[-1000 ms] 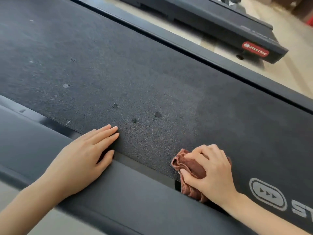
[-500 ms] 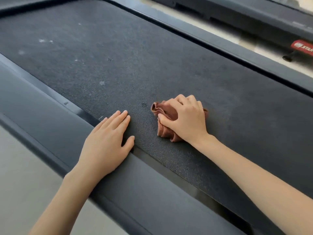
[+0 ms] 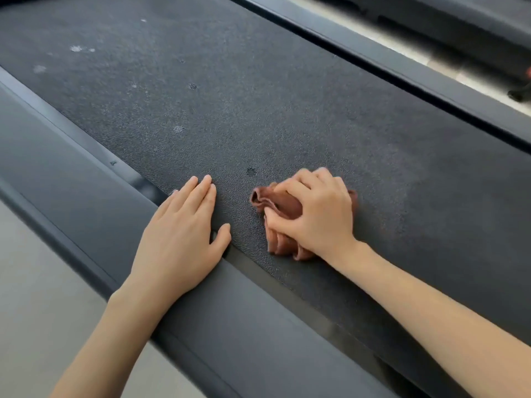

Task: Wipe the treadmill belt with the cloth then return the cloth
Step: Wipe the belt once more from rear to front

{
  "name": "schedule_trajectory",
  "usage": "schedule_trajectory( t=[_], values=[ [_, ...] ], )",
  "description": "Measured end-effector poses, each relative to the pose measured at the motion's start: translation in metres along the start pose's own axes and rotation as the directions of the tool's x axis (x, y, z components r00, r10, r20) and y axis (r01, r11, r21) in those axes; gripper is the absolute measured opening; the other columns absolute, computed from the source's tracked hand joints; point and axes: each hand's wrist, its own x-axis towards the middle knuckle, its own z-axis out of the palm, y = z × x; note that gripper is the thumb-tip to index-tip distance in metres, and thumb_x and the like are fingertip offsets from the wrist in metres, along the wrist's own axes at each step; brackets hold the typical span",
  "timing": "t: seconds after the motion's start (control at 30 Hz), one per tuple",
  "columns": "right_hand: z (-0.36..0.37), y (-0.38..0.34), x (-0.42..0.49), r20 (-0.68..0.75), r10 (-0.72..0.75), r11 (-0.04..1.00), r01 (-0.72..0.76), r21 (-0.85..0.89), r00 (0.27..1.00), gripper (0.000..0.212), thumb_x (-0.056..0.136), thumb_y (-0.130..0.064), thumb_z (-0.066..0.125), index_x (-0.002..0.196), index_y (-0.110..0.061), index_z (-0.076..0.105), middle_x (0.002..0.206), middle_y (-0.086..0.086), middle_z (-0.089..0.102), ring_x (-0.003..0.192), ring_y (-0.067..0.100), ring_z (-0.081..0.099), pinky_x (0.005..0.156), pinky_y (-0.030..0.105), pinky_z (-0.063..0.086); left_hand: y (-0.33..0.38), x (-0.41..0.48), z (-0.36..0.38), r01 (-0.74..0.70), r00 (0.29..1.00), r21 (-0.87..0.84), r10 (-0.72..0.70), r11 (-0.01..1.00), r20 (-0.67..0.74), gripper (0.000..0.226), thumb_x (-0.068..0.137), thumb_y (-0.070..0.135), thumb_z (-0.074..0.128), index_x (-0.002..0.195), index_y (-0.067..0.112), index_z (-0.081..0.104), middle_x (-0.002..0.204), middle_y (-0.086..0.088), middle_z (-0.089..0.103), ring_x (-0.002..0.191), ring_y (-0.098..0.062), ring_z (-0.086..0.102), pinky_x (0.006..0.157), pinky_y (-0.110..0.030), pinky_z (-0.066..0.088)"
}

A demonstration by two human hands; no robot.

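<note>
The dark textured treadmill belt (image 3: 258, 90) runs diagonally across the view, with pale dust marks and a few dark spots. My right hand (image 3: 314, 212) presses a crumpled brown cloth (image 3: 280, 203) onto the belt near its near edge; part of the cloth is hidden under the palm. My left hand (image 3: 179, 238) lies flat with fingers together, palm on the near side rail (image 3: 74, 179) and fingertips on the belt, just left of the cloth.
The far side rail (image 3: 402, 81) borders the belt at the upper right. Beyond it is a strip of light floor (image 3: 448, 64) and a second dark treadmill (image 3: 459, 21). Grey floor (image 3: 31, 282) lies at the lower left.
My right hand slid the cloth leftward along the belt, from near the logo towards my left hand. The view shifted left too. My left hand stayed flat on the rail.
</note>
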Motion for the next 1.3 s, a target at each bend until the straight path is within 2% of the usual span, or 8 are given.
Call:
schedule_trajectory(
  t=[0.23, 0.37, 0.63, 0.73, 0.87, 1.0, 1.13, 1.3],
  values=[
    [0.049, 0.005, 0.084, 0.039, 0.171, 0.975, -0.163, -0.15, 0.985, 0.038, 0.077, -0.055, 0.055, 0.095, -0.025, 0.068, 0.094, -0.001, 0.064, 0.092, 0.028, 0.053, 0.074, 0.037, 0.034, -0.002, -0.001, -0.003, 0.022, 1.0, -0.015, -0.022, 1.0, -0.012, 0.078, 0.082, 0.05, 0.021, 0.137, 0.001, 0.045, 0.147, -0.01, 0.04, 0.138, -0.025, 0.035, 0.112, -0.038, 0.024],
    [0.029, -0.006, 0.044, -0.004, 0.094, 0.992, -0.094, -0.081, 0.996, 0.04, 0.075, -0.057, 0.048, 0.086, -0.024, 0.068, 0.085, -0.002, 0.063, 0.081, 0.027, 0.054, 0.068, 0.035, 0.033, -0.005, -0.004, -0.005, 0.118, 0.993, -0.009, -0.118, 0.993, -0.03, 0.069, 0.084, 0.044, 0.025, 0.135, 0.005, 0.05, 0.144, -0.011, 0.045, 0.135, -0.027, 0.04, 0.111, -0.04, 0.025],
    [-0.017, -0.034, -0.048, 0.016, -0.043, 0.999, 0.042, 0.013, 0.999, 0.025, 0.072, -0.05, 0.06, 0.079, -0.027, 0.066, 0.08, -0.007, 0.059, 0.077, 0.024, 0.053, 0.068, 0.035, 0.036, -0.008, -0.015, -0.006, 0.172, 0.983, 0.018, -0.17, 0.985, -0.073, 0.058, 0.084, 0.041, 0.033, 0.125, 0.012, 0.062, 0.132, -0.009, 0.057, 0.123, -0.03, 0.053, 0.106, -0.04, 0.018],
    [0.0, -0.037, -0.016, -0.001, -0.056, 0.998, 0.056, -0.001, 0.998, 0.025, 0.073, -0.051, 0.06, 0.078, -0.027, 0.065, 0.078, -0.006, 0.057, 0.077, 0.024, 0.053, 0.067, 0.036, 0.039, -0.006, -0.014, -0.006, 0.176, 0.982, 0.008, -0.175, 0.984, -0.075, 0.059, 0.084, 0.04, 0.034, 0.125, 0.01, 0.062, 0.133, -0.009, 0.056, 0.124, -0.029, 0.052, 0.107, -0.04, 0.019],
    [0.045, -0.034, 0.064, -0.018, 0.057, 0.992, -0.059, -0.108, 0.998, 0.032, 0.073, -0.055, 0.054, 0.078, -0.026, 0.067, 0.077, -0.002, 0.061, 0.076, 0.028, 0.055, 0.065, 0.034, 0.036, -0.007, -0.013, -0.008, 0.225, 0.974, 0.022, -0.224, 0.974, -0.039, 0.067, 0.083, 0.043, 0.033, 0.125, -0.002, 0.058, 0.133, -0.017, 0.055, 0.124, -0.032, 0.051, 0.107, -0.039, 0.019],
    [0.071, -0.03, 0.11, 0.024, 0.124, 0.981, -0.119, -0.152, 0.992, 0.037, 0.076, -0.055, 0.055, 0.091, -0.023, 0.069, 0.089, 0.002, 0.064, 0.088, 0.031, 0.055, 0.069, 0.035, 0.031, -0.006, -0.013, -0.009, 0.23, 0.973, 0.027, -0.23, 0.973, -0.025, 0.069, 0.083, 0.044, 0.032, 0.125, -0.004, 0.057, 0.133, -0.019, 0.055, 0.125, -0.033, 0.051, 0.107, -0.039, 0.019],
    [0.054, -0.029, 0.08, -0.042, 0.044, 0.993, -0.048, -0.108, 0.998, 0.04, 0.075, -0.058, 0.048, 0.084, -0.024, 0.067, 0.082, 0.0, 0.062, 0.08, 0.029, 0.055, 0.067, 0.035, 0.035, -0.008, -0.014, -0.008, 0.223, 0.975, 0.032, -0.223, 0.974, -0.013, 0.07, 0.083, 0.045, 0.032, 0.126, -0.003, 0.057, 0.134, -0.019, 0.054, 0.125, -0.033, 0.05, 0.107, -0.039, 0.018],
    [-0.015, -0.008, -0.016, 0.083, -0.098, 0.995, 0.095, 0.039, 0.992, 0.03, 0.077, -0.052, 0.058, 0.085, -0.024, 0.066, 0.085, -0.004, 0.058, 0.082, 0.025, 0.052, 0.07, 0.038, 0.039, -0.006, -0.016, -0.007, 0.074, 0.997, 0.02, -0.074, 0.997, 0.003, 0.07, 0.084, 0.055, 0.034, 0.129, 0.007, 0.058, 0.137, -0.013, 0.052, 0.128, -0.035, 0.047, 0.107, -0.042, 0.017]
  ],
)
